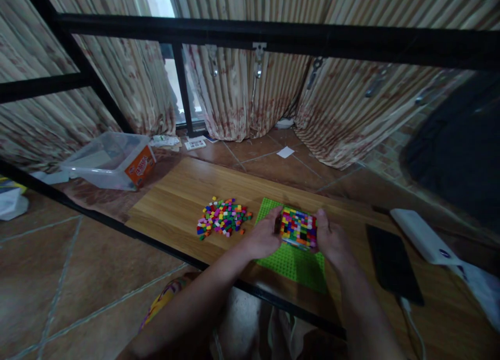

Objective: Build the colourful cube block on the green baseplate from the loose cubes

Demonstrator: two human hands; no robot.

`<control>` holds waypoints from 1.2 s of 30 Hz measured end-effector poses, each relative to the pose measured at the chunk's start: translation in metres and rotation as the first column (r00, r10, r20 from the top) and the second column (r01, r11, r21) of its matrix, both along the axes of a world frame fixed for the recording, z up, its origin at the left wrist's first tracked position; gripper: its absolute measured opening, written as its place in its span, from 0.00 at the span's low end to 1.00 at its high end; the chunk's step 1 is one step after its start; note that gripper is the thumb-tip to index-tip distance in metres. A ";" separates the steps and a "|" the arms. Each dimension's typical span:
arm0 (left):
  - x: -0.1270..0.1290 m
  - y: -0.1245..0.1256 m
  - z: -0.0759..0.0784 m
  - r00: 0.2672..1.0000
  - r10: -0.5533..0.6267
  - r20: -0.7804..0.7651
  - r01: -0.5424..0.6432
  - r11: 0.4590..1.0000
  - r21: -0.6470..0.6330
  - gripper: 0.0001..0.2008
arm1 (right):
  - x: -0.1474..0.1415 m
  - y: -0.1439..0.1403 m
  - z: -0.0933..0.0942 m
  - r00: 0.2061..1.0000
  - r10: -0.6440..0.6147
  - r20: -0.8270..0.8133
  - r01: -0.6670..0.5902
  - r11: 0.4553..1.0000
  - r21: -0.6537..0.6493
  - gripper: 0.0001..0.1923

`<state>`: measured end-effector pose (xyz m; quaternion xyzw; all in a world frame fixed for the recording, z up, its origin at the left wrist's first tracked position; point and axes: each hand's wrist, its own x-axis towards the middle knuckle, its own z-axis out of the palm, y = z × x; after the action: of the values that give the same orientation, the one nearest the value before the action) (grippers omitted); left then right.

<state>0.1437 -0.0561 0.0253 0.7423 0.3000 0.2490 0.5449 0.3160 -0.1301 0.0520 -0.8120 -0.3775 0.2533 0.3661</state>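
A block made of many small coloured building bricks [297,227] is gripped between my two hands, over a green studded baseplate [295,269]. My left hand [266,236] is closed against its left side, and my right hand [329,235] holds its right side. The block's upper face is a patchwork of red, yellow, white, blue and green, with a few dark spots. Whether it touches the baseplate I cannot tell. Left of the baseplate lies a loose pile of small coloured bricks [222,218].
All this is on a wooden tabletop [172,193]. At the right lie a black phone [394,263] with a cable and a white power bank [424,235]. A clear plastic bin [105,167] is beyond the table's left end. A black metal bar [273,32] crosses above, before striped curtains [242,99].
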 end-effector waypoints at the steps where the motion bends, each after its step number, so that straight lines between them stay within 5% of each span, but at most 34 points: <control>1: -0.004 -0.001 0.002 1.000 -0.005 -0.011 0.005 1.000 0.002 0.39 | -0.001 0.000 0.001 1.000 -0.002 -0.006 0.001 1.000 -0.014 0.37; 6: -0.027 0.003 0.015 0.990 0.059 -0.126 -0.054 0.998 0.039 0.31 | -0.002 0.001 0.005 1.000 -0.028 0.003 0.028 0.999 -0.030 0.33; 11: -0.056 0.026 0.027 0.909 0.311 -0.276 -0.209 0.916 0.342 0.22 | -0.006 0.004 0.006 1.000 -0.013 0.001 0.013 0.998 -0.061 0.31; 16: -0.070 0.035 0.024 0.837 0.366 -0.407 -0.090 0.826 0.556 0.17 | -0.015 0.009 0.010 1.000 0.027 -0.001 -0.027 0.995 -0.096 0.31; 36: -0.058 0.036 0.012 0.731 0.483 -0.482 0.007 0.700 0.714 0.11 | -0.018 0.018 0.002 0.975 0.119 0.186 -0.118 0.993 -0.016 0.30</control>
<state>0.0854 -0.0205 0.0371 0.8762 0.4551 0.1456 0.0626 0.2977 -0.1122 0.0544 -0.8089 -0.4574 0.1985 0.3116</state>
